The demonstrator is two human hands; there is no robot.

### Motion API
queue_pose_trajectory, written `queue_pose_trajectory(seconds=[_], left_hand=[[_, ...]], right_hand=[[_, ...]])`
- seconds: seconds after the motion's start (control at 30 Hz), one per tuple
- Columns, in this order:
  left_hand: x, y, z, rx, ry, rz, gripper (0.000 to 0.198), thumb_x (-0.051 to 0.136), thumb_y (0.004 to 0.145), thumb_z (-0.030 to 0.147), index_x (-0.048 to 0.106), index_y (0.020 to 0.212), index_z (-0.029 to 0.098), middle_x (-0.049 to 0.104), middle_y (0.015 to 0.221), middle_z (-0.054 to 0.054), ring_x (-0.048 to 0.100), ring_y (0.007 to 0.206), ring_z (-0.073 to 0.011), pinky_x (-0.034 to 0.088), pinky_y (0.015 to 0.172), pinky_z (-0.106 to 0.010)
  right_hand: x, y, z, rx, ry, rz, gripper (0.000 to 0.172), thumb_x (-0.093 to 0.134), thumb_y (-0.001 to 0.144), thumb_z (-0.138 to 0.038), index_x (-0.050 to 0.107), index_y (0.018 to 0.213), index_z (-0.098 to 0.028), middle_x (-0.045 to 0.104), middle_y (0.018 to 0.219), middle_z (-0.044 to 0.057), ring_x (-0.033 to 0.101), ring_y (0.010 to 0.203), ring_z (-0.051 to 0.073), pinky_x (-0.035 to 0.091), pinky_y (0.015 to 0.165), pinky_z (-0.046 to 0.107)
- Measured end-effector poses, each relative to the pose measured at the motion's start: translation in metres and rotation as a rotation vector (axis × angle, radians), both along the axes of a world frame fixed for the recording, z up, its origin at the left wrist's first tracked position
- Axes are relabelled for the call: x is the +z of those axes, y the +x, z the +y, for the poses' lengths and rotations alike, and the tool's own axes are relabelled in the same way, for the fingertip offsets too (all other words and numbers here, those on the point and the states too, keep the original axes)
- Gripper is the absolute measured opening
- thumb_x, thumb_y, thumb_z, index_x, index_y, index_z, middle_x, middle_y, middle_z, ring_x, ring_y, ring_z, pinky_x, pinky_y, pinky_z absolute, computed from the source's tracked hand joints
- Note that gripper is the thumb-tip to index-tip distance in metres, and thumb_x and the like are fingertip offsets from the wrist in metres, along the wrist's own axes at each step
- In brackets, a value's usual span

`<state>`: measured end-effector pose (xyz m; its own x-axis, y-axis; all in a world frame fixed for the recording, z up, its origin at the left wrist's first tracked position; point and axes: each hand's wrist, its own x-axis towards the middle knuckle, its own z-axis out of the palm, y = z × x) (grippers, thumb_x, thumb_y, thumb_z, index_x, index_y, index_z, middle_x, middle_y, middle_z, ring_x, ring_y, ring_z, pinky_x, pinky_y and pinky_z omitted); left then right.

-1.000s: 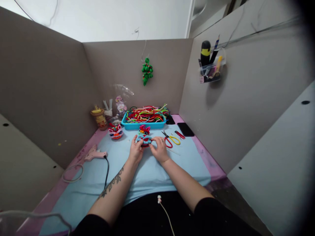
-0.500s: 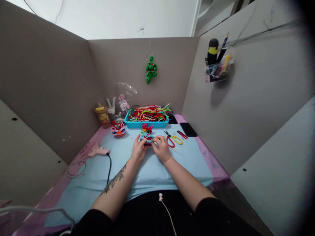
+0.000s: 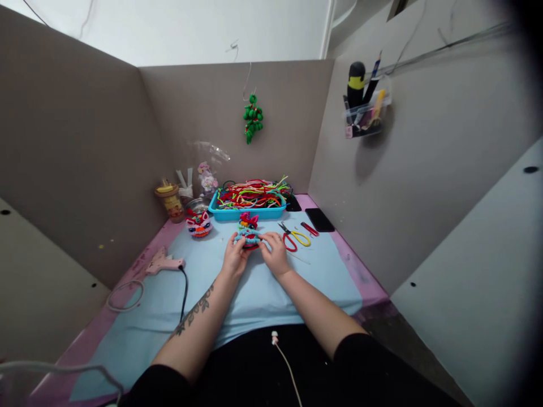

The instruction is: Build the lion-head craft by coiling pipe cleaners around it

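A small pipe-cleaner figure [image 3: 248, 230], blue with pink and red parts, sits on the light blue mat [image 3: 254, 294] in front of me. My left hand [image 3: 233, 257] grips its left side with closed fingers. My right hand [image 3: 274, 252] pinches its right side. Both hands rest on the mat. Just beyond the figure stands a blue tray [image 3: 246, 213] heaped with coloured pipe cleaners [image 3: 253, 195].
Red-and-yellow scissors [image 3: 293, 238], a small red tool [image 3: 310, 229] and a black phone [image 3: 320, 219] lie to the right. A second figure [image 3: 198, 225], a jar [image 3: 170, 202] and a pink glue gun [image 3: 162, 263] with its cord are at left. Grey partitions enclose the desk; a green ornament [image 3: 253, 119] hangs on the back wall.
Only the head camera has shifted a little. Both hands stay on the figure in the same place.
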<state>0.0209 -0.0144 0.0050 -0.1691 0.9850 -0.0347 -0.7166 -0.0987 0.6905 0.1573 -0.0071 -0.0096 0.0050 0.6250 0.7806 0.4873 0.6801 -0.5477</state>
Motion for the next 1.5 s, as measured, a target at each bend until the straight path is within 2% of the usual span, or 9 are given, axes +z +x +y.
queue_pose_trajectory(seconds=[0.17,0.33,0.5,0.67,0.8,0.9,1.0,1.13,1.5], left_hand=[[-0.005,-0.009,0.011,-0.07,0.011,-0.051,0.027,0.067,0.073,0.018,0.056,0.096,0.013,0.068,0.09,-0.008,0.067,0.08,-0.0189,0.056,0.074,-0.033],[-0.01,-0.012,0.015,-0.115,0.031,-0.054,0.022,0.066,0.074,0.018,0.059,0.095,0.013,0.068,0.089,-0.007,0.066,0.079,-0.0165,0.054,0.074,-0.028],[-0.007,-0.006,0.007,-0.084,0.043,0.025,0.046,0.072,0.071,0.019,0.05,0.111,0.019,0.066,0.099,-0.005,0.066,0.082,-0.018,0.054,0.076,-0.034],[0.001,0.006,-0.005,-0.128,0.13,0.159,0.071,0.077,0.066,0.023,0.038,0.124,0.024,0.062,0.109,-0.006,0.064,0.094,-0.0199,0.051,0.084,-0.038],[0.002,0.011,-0.008,-0.083,0.155,0.252,0.081,0.078,0.064,0.024,0.033,0.131,0.024,0.062,0.109,-0.007,0.063,0.098,-0.0213,0.049,0.088,-0.041],[0.0,0.011,-0.007,-0.013,0.161,0.293,0.084,0.077,0.064,0.024,0.03,0.134,0.024,0.062,0.108,-0.007,0.064,0.096,-0.0207,0.049,0.089,-0.041],[-0.001,0.009,-0.006,0.036,0.16,0.295,0.085,0.076,0.065,0.024,0.028,0.135,0.024,0.062,0.105,-0.006,0.065,0.091,-0.0186,0.05,0.087,-0.038],[0.002,0.01,-0.008,0.04,0.154,0.272,0.084,0.076,0.064,0.021,0.03,0.134,0.024,0.063,0.1,-0.005,0.065,0.085,-0.0169,0.052,0.078,-0.033],[0.007,0.015,-0.012,0.004,0.095,0.252,0.085,0.077,0.061,0.016,0.032,0.133,0.025,0.063,0.092,-0.002,0.063,0.076,-0.0132,0.05,0.069,-0.024]], right_hand=[[-0.002,0.003,0.005,0.067,-0.257,0.318,0.015,0.053,0.08,-0.025,0.059,0.092,-0.019,0.059,0.089,0.005,0.056,0.08,0.017,0.046,0.068,0.03],[-0.004,-0.004,0.01,0.464,-0.671,0.709,0.029,0.067,0.064,-0.03,0.049,0.085,-0.021,0.055,0.069,-0.004,0.053,0.057,0.012,0.036,0.047,0.021],[0.001,-0.004,0.009,0.646,-0.819,0.964,0.041,0.075,0.054,-0.023,0.047,0.085,-0.022,0.053,0.061,-0.008,0.048,0.048,0.007,0.029,0.042,0.017],[0.003,0.004,0.013,0.69,-0.904,1.11,0.042,0.074,0.052,-0.015,0.048,0.083,-0.022,0.052,0.06,-0.009,0.045,0.048,0.007,0.029,0.043,0.016],[0.0,0.005,0.018,0.685,-0.957,1.068,0.043,0.069,0.051,-0.012,0.049,0.087,-0.022,0.055,0.066,-0.007,0.045,0.049,0.008,0.029,0.043,0.018],[0.0,0.005,0.016,0.488,-0.803,0.912,0.035,0.063,0.059,-0.017,0.05,0.091,-0.022,0.057,0.079,-0.002,0.048,0.057,0.01,0.033,0.046,0.02],[0.003,0.005,0.007,0.167,-0.405,0.581,0.025,0.059,0.069,-0.02,0.054,0.093,-0.022,0.056,0.09,0.002,0.051,0.071,0.013,0.043,0.061,0.027],[0.008,0.004,-0.008,0.097,-0.042,0.101,0.011,0.055,0.08,-0.022,0.06,0.09,-0.021,0.059,0.093,0.006,0.053,0.091,0.02,0.044,0.083,0.036],[0.005,-0.003,-0.008,-0.005,0.047,-0.129,0.013,0.052,0.085,-0.02,0.064,0.091,-0.021,0.062,0.091,0.007,0.053,0.091,0.021,0.043,0.084,0.037]])
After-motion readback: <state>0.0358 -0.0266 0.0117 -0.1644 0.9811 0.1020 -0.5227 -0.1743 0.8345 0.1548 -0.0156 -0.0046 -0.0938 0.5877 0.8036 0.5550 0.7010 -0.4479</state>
